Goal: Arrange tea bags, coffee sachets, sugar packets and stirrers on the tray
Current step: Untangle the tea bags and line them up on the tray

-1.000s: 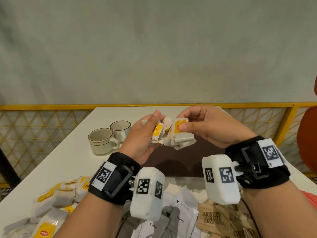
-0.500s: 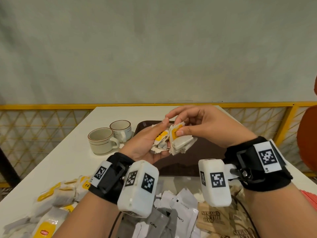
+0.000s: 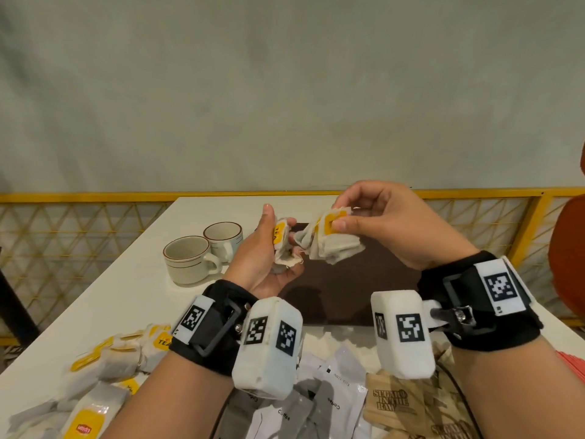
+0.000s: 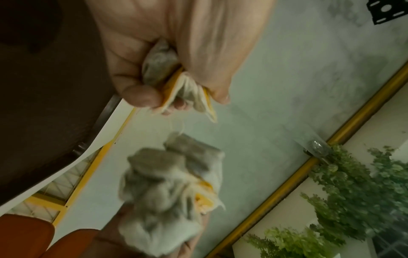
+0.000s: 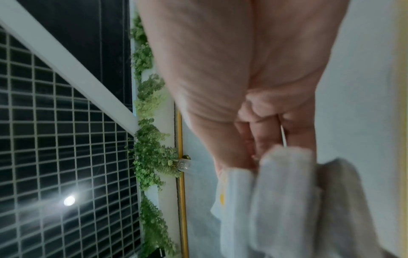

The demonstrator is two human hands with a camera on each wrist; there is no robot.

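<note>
Both hands are raised above the dark brown tray. My left hand grips a small bunch of white tea bags with yellow tags; the left wrist view shows the fingers curled round the same bags. My right hand pinches a second, larger bunch of tea bags by their yellow tags, thumb on top. That bunch hangs blurred in the left wrist view and in the right wrist view. The two bunches are a small gap apart.
Two cream cups stand left of the tray on the white table. More tea bags lie at the near left, grey and white coffee sachets near centre, brown sugar packets near right. A yellow railing runs behind.
The two bunches, held together half a second ago, have come apart: my right hand has drawn its bunch up and to the right, while the left hand keeps the smaller one.
</note>
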